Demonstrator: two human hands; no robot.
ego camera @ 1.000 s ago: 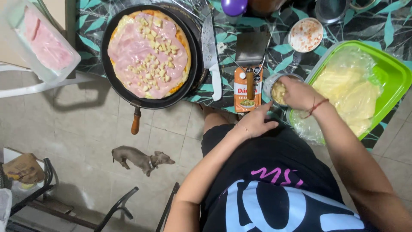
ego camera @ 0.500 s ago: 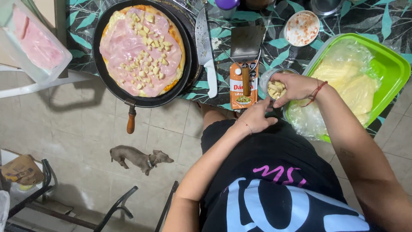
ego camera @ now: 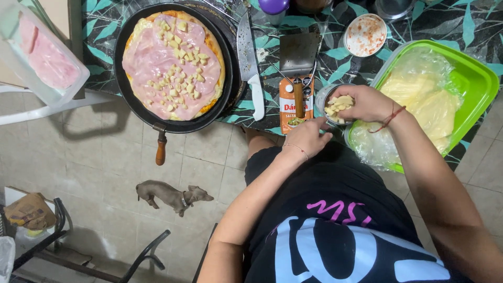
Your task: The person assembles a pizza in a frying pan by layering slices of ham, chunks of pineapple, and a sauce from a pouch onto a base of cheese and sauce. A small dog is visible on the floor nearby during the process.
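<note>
On the patterned table's near edge, the right hand (ego camera: 361,103) dips into a small metal bowl (ego camera: 329,100), its fingers bunched around a pinch of pale yellow cheese cubes (ego camera: 338,105). The cubes are small, irregular and creamy in colour, heaped loosely inside the bowl and partly hidden under the fingertips. The left hand (ego camera: 308,137) rests just below the bowl at the table's edge, fingers curled lightly against the bowl's side; it grasps nothing that can be made out.

Just right of the bowl sits a green plastic tub (ego camera: 471,78) lined with clear wrap and holding sliced yellow cheese (ego camera: 427,102). Left of the bowl lies an orange sauce packet (ego camera: 291,112), with a metal spatula (ego camera: 298,55) resting across it, handle towards the person. A long kitchen knife (ego camera: 249,63) with a white handle lies between the spatula and a black frying pan (ego camera: 126,99). The pan holds a round pizza (ego camera: 173,63) covered with pink ham slices and scattered with the same cheese cubes. A clear container of ham (ego camera: 44,60) stands at the far left. Below, on the tiled floor, a small grey dog (ego camera: 170,196) stands.
</note>
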